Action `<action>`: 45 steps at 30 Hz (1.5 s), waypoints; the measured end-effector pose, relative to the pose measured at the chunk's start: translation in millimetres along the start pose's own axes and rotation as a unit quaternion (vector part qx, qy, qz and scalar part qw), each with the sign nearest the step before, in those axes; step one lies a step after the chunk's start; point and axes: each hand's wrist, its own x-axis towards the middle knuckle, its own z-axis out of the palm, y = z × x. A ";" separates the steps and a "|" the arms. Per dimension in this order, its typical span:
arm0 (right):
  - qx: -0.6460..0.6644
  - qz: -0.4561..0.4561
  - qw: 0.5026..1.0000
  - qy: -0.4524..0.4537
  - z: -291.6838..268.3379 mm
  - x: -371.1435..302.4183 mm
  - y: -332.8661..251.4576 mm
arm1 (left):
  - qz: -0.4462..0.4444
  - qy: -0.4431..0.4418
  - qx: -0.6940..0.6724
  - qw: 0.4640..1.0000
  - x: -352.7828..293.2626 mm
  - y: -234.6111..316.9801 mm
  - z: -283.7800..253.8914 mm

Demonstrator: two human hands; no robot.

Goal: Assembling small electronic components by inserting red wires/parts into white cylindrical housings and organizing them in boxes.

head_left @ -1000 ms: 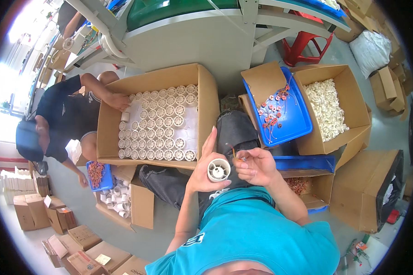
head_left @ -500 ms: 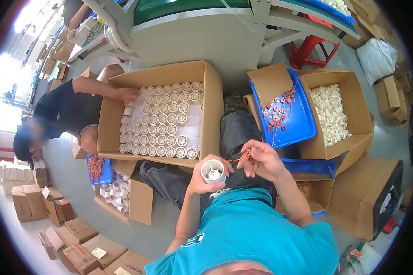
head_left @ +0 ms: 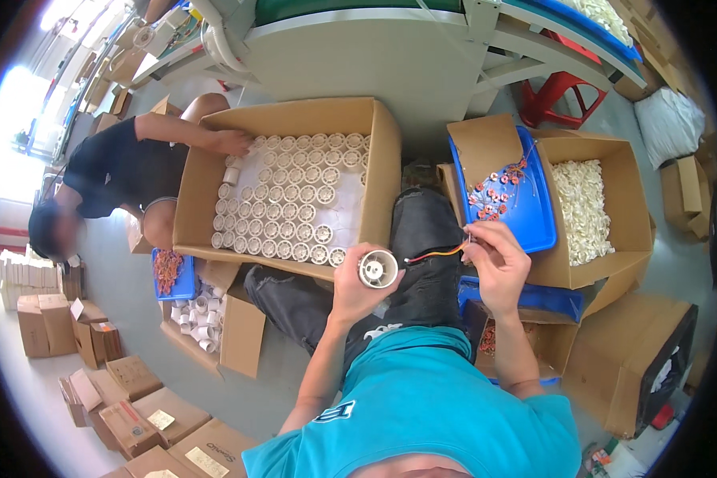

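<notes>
My left hand (head_left: 357, 288) is closed round a white plastic cup-shaped housing (head_left: 378, 269), its round opening facing up and a hub with blades visible inside. My right hand (head_left: 498, 259) pinches one end of a thin red-and-yellow wire lead (head_left: 440, 252); the small part between the fingertips is mostly hidden. The lead's free end, with a tiny pale tip, points toward the housing but stays apart from it. Ahead of my left hand stands a large cardboard box (head_left: 386, 171) holding rows of similar white housings (head_left: 272, 193).
A blue tray (head_left: 538, 215) of small red wired parts (head_left: 495, 191) lies right, beside a carton of cream-coloured pieces (head_left: 580, 211). Another person's hand (head_left: 233, 143) reaches into the large box. A smaller carton of white cups (head_left: 203, 319) and a blue tray (head_left: 186, 279) stand left.
My right hand has moved right and up, drawing the wire lead away from the housing. My left hand still grips the housing, now slightly higher. The view has shifted a little.
</notes>
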 end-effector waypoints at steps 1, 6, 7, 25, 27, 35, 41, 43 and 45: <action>0.001 0.001 1.000 -0.001 0.8 -1.5 -5.3 | -0.001 0.001 0.001 1.000 1.0 0.7 3.3; -0.128 -0.139 0.980 -0.062 21.9 -11.2 -16.5 | 0.119 0.081 0.117 0.983 7.2 5.3 9.4; -0.128 -0.139 0.980 -0.063 25.1 -12.6 -15.4 | 0.118 0.082 0.118 0.983 7.7 5.6 9.2; -0.145 -0.176 0.971 -0.075 46.7 -17.9 -7.3 | 0.154 0.085 0.130 0.976 7.5 10.5 13.8; -0.139 -0.171 0.973 -0.073 49.3 -19.5 -7.3 | 0.132 0.084 0.134 0.979 6.5 8.9 14.7; -0.222 -0.122 0.961 -0.111 57.0 -19.7 8.3 | 0.154 0.078 0.187 0.967 8.4 8.4 16.9; -0.143 -0.013 0.970 -0.194 56.9 -12.9 19.1 | 0.137 0.068 0.128 0.980 8.1 14.9 20.6; -0.136 0.019 0.969 -0.203 53.7 -12.7 20.1 | 0.146 0.062 0.122 0.980 7.7 15.1 21.3; -0.128 0.051 0.967 -0.212 54.8 -14.2 19.0 | 0.133 0.050 0.104 0.984 6.3 12.3 23.4</action>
